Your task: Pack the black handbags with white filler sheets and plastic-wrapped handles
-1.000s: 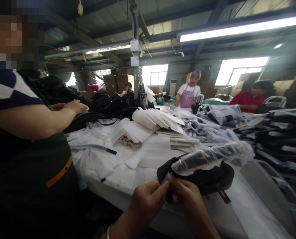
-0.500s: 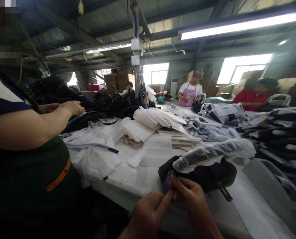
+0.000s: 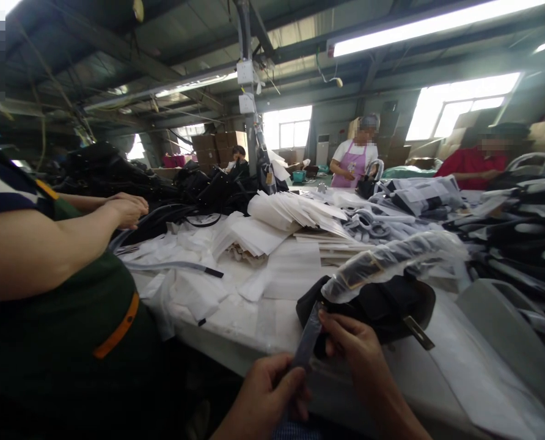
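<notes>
A black handbag lies on the table in front of me, its arched handle wrapped in clear plastic. From the bag's left end a dark strap, with what looks like a clear plastic sleeve on it, runs down toward me. My left hand is closed round the lower part of this strap. Higher up, next to the bag, my right hand pinches the strap between thumb and fingers. A metal clasp piece sticks out at the bag's front right.
White paper sheets are heaped mid-table. Black bags pile up at the back left, plastic-wrapped handles and bags at the right. A grey bin-like shape stands right of the handbag. A co-worker's arm reaches in close at left.
My left hand has slid down and away from my right hand, and a longer stretch of the sleeved strap shows between them. The co-worker's hands at left have drawn back slightly.
</notes>
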Tool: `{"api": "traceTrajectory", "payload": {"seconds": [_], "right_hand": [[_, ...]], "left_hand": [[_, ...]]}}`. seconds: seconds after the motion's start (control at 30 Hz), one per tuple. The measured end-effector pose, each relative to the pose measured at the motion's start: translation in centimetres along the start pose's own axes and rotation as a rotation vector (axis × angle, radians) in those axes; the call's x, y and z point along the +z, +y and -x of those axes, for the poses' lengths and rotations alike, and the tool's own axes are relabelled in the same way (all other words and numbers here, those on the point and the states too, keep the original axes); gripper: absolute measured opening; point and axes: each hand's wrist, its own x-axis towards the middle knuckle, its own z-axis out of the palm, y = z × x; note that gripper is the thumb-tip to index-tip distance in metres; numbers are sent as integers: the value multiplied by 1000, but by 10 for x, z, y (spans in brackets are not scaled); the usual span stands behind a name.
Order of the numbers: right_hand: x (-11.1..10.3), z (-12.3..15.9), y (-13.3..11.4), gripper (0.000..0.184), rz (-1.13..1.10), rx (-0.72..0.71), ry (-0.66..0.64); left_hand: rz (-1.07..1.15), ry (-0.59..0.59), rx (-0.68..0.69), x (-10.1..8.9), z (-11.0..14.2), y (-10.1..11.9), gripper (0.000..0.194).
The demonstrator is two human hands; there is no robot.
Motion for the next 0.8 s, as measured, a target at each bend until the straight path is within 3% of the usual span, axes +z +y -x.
{"api": "traceTrajectory", "payload": {"seconds": [0.1,0.27,0.43,0.57,0.67,0.8], "right_hand": [[-2,1,3,48,-6,-8,-22],[0,3,0,47,-36,-36,-60],[-2,1,5,50,-33,-70,-80],[-4,3,8,46,209,-179,29],[-4,10,3,43,405,-311,110],[-24,20,-3,39,519,-433,67]], "left_hand": [[31,-55,-100,1,1,-6,43],[-80,27,168,2,-21,12,42],[-18,126,114,28,-56,16,48],[15,142,19,37,-60,4,58],[32,229,-3,38,-56,2,62],[14,377,-24,40,-52,6,58]]}}
